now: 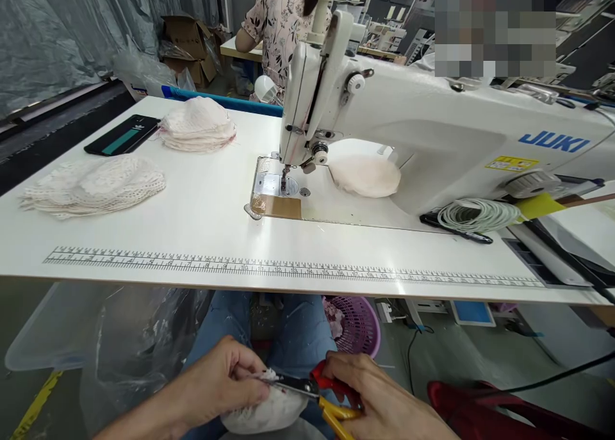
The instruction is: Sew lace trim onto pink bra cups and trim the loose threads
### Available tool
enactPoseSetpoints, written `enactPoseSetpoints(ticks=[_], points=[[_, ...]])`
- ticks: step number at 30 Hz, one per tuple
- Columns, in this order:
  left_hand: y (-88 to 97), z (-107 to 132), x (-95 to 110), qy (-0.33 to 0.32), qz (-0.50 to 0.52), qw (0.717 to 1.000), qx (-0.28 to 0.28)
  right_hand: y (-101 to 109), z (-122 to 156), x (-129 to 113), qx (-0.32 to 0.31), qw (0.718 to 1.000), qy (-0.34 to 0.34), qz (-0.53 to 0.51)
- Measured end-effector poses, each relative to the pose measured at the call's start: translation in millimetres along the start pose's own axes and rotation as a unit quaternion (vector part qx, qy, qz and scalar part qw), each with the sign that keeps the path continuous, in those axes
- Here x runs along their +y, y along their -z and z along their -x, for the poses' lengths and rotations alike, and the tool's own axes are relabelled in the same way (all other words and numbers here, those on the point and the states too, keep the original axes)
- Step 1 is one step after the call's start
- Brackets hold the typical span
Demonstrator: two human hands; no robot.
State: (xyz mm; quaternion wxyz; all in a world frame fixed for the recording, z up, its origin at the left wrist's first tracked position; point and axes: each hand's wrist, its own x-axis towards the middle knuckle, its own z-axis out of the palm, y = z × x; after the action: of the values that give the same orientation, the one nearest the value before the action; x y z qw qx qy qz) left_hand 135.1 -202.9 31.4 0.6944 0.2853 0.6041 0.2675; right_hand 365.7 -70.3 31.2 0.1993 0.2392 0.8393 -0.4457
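Note:
Over my lap, my left hand (235, 379) pinches the edge of a white lace fabric piece (269, 411), whose lower part hangs below the fingers. My right hand (369, 389) is closed round the red and yellow handles of a pair of scissors (331, 395). The blades point left and meet the fabric edge right beside my left fingertips. Whether the blades are parted or closed on the fabric is too small to tell.
Above my hands is the white sewing table (206, 228) with a printed ruler. A JUKI sewing machine (432, 120) stands on it. Lace stacks (96, 180), a phone (122, 134), a cream fabric piece (368, 174) and a cord coil (478, 216) lie around. Below is a purple basket (368, 328).

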Motion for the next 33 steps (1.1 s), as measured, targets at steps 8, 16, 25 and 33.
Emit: enactPoseSetpoints(ticks=[8, 16, 25, 33], points=[[1.9, 1, 3, -0.009, 0.014, 1.000, -0.020, 0, 0, 0, -0.010, 1.000, -0.005, 0.006], [2.9, 1, 3, -0.022, 0.018, 0.999, -0.033, -1, 0, 0, 0.012, 0.999, 0.021, 0.034], [4.3, -1, -1, -0.029, 0.026, 0.998, -0.049, -2, -2, 1, 0.021, 0.998, 0.016, 0.053], [-0.1, 0, 8, 0.006, 0.015, 0.999, -0.034, 0, -2, -10, 0.026, 0.998, 0.015, 0.063]])
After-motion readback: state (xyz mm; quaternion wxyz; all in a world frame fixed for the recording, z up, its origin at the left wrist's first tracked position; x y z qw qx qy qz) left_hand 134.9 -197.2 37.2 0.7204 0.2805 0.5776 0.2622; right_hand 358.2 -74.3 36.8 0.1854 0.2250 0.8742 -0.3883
